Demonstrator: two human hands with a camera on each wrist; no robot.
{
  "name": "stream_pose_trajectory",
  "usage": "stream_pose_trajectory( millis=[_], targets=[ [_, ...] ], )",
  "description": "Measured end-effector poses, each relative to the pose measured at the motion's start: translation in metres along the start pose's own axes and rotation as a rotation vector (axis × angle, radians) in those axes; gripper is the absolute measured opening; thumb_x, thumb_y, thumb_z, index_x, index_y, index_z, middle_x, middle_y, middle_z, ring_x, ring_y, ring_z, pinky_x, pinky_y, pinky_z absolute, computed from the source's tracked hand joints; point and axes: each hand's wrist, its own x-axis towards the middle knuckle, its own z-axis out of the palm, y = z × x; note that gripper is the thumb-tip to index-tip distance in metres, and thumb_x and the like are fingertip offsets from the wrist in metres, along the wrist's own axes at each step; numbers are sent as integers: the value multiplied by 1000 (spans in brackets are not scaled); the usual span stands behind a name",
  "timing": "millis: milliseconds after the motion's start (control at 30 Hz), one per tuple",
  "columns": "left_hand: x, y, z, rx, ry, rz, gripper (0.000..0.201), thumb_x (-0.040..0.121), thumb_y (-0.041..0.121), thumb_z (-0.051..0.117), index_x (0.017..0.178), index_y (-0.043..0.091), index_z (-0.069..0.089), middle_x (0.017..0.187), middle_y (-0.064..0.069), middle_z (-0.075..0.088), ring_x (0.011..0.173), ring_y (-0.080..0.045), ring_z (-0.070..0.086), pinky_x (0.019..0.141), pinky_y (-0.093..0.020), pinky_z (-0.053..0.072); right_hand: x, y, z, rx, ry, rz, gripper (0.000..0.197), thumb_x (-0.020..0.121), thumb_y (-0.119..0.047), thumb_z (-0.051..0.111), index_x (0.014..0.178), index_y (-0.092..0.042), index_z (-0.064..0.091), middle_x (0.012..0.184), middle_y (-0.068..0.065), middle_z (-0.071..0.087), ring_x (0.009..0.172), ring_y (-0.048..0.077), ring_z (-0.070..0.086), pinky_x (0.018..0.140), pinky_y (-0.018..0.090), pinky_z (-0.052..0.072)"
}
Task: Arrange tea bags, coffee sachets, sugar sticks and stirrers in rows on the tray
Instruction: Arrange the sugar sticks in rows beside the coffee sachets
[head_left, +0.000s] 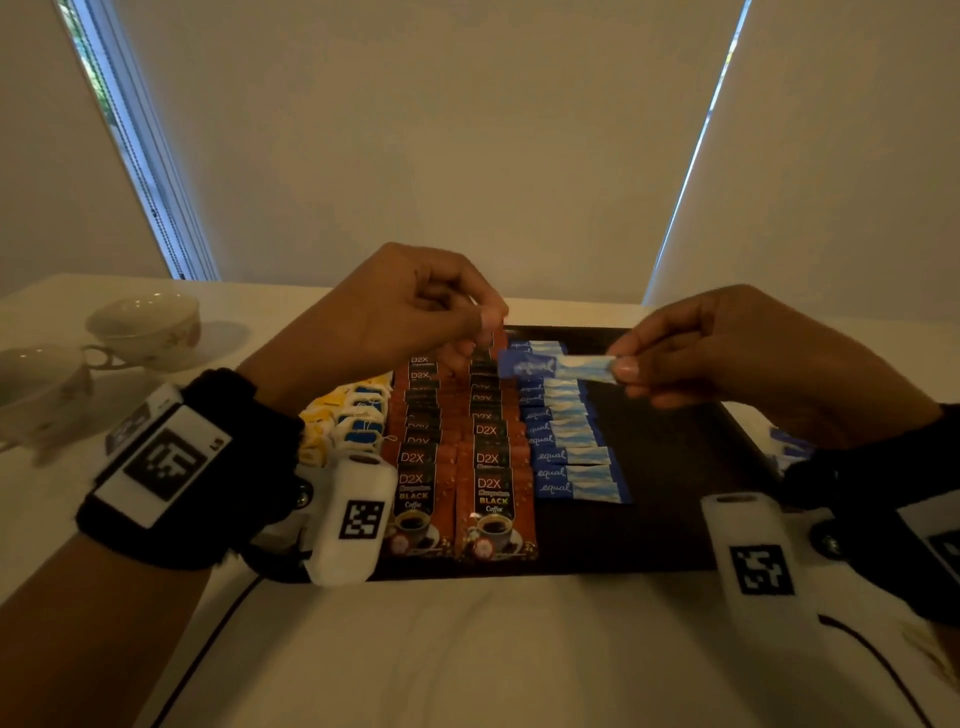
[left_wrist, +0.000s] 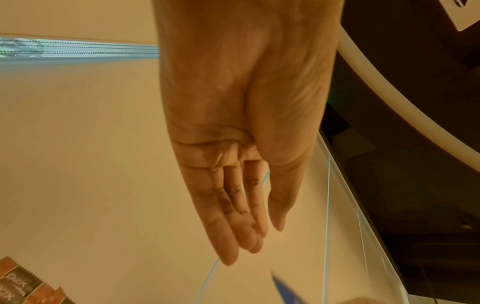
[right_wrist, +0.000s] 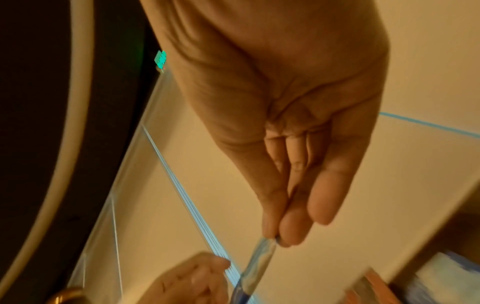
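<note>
A dark tray (head_left: 670, 467) holds rows: yellow and white tea bags (head_left: 358, 415) at the left, two columns of orange D2X coffee sachets (head_left: 457, 457), and a column of blue "equal" sugar sticks (head_left: 566, 441). My right hand (head_left: 623, 371) pinches one sugar stick (head_left: 550, 366) by its right end and holds it level above the far end of the sugar column. The right wrist view shows that pinch (right_wrist: 279, 240) on the stick (right_wrist: 259, 263). My left hand (head_left: 483, 322) hovers over the far coffee sachets and holds nothing; its fingers (left_wrist: 233, 236) lie fairly straight. No stirrers show.
Two white teacups (head_left: 145, 327) (head_left: 41, 384) stand on the white table left of the tray. A few more blue sugar sticks (head_left: 789, 447) lie off the tray's right edge, partly behind my right wrist. The tray's right third is bare.
</note>
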Motion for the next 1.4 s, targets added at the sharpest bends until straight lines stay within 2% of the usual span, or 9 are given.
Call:
stream_pose_trajectory(
  millis=[233, 433, 567, 633, 833, 1067, 1267, 1333, 1400],
  targets=[
    [-1, 1, -6, 14, 30, 29, 21, 80, 26, 66, 99, 17, 67, 80, -7, 70, 73, -22, 69, 63, -27, 59, -13, 41, -2, -205, -206, 354, 6, 76, -5, 71, 82, -7, 72, 75, 8, 73, 65, 11, 68, 58, 19, 56],
    [-2, 2, -7, 59, 9, 41, 32, 70, 38, 65, 97, 21, 67, 81, -4, 71, 74, -23, 69, 63, -30, 59, 0, 55, 3, -247, -225, 454, 7, 80, -5, 68, 87, -5, 72, 80, 8, 71, 73, 13, 67, 58, 18, 54],
    [0, 0, -9, 70, 23, 41, 23, 78, 30, 68, 98, 18, 68, 78, -2, 70, 74, -22, 68, 66, -33, 57, 9, 61, 9, -236, -220, 494, 4, 81, -4, 67, 84, -3, 70, 75, 8, 70, 70, 13, 66, 55, 18, 54],
    [0, 0, -9, 73, 17, 47, 20, 80, 26, 68, 98, 16, 68, 77, 0, 69, 74, -23, 68, 65, -31, 57, 11, 62, 10, -231, -217, 502, 4, 81, -3, 67, 84, -2, 70, 76, 9, 70, 71, 14, 66, 56, 18, 55],
    [0, 1, -9, 50, -21, 45, 35, 69, 37, 68, 97, 16, 68, 82, -5, 70, 71, -19, 68, 59, -18, 53, 14, 61, 11, -269, -224, 483, 3, 80, -2, 68, 82, -3, 69, 75, 8, 70, 66, 12, 67, 55, 19, 54],
    [1, -2, -8, 66, -42, 47, 38, 68, 40, 68, 98, 16, 68, 82, -7, 70, 72, -21, 69, 61, -20, 54, 13, 60, 15, -301, -228, 453, 16, 79, -4, 70, 92, 2, 67, 81, 10, 69, 69, 12, 66, 53, 16, 53],
    [0, -1, -9, 77, -45, 52, 38, 69, 38, 67, 99, 14, 68, 84, -8, 70, 71, -16, 69, 60, -20, 54, 8, 58, 14, -400, -199, 399, 21, 80, -16, 71, 94, -2, 65, 86, 8, 69, 75, 12, 66, 70, 25, 56],
    [1, 0, -11, 98, -49, 56, 38, 68, 40, 66, 98, 16, 68, 84, -7, 70, 72, -19, 69, 62, -26, 57, 2, 56, 8, -448, -175, 371, 21, 79, -20, 72, 94, -5, 66, 84, 5, 69, 75, 12, 65, 74, 27, 56],
    [0, 3, -13, 118, -46, 63, 38, 68, 41, 66, 97, 17, 68, 83, -5, 70, 74, -21, 69, 67, -33, 57, -5, 54, -6, -473, -109, 340, 23, 77, -23, 74, 92, -7, 66, 83, 6, 69, 76, 13, 66, 71, 26, 56]
  ],
)
